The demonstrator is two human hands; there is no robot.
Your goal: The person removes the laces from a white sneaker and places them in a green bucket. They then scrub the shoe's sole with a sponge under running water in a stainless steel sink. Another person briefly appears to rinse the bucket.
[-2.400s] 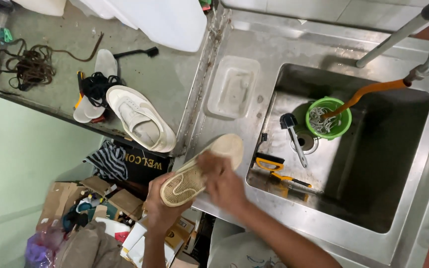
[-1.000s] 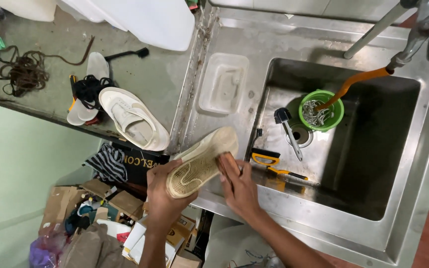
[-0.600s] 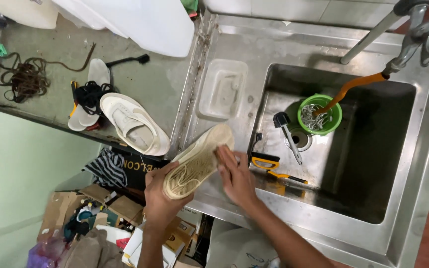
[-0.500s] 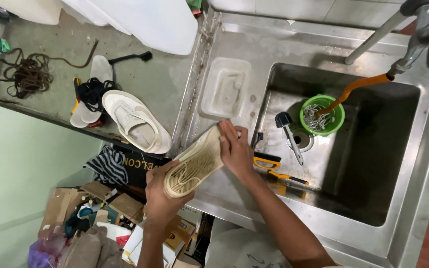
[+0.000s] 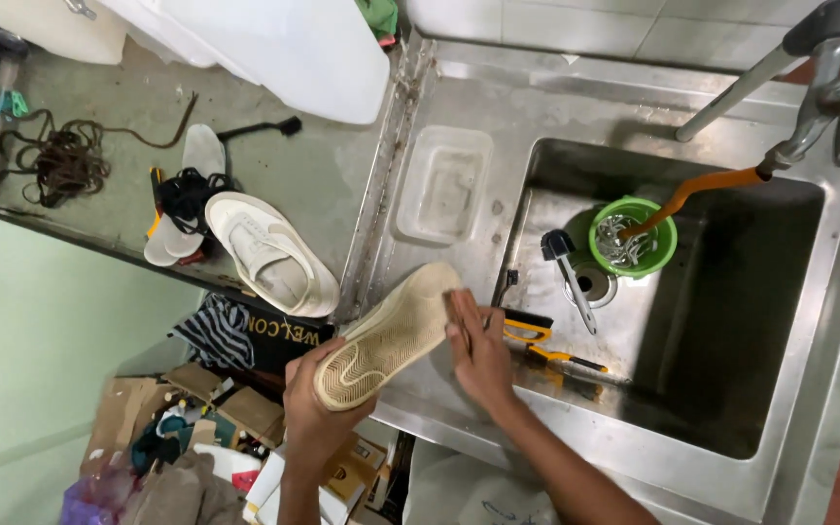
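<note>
Cream low-top sneaker with dirty ribbed rubber sole, sole-up, held in the air over the front edge of the steel counter, between both hands. Left hand wrapped around the heel end from below, fingers curled shut on it. Right hand pressed flat against the toe-side edge; something brownish under the fingers, cannot tell if it's a brush or pad.

Risks, judged: grip is heel-only, so a hard push from the right hand could twist the shoe out of the left and drop it into the cardboard clutter below the left hand. Wet sole likely slippery. Just beyond the right hand, the yellow-handled tool lies on the edge of the steel sink basin; an elbow swing could knock it in. Farther off, green plastic cup under the orange hose, second cream sneaker well left
</note>
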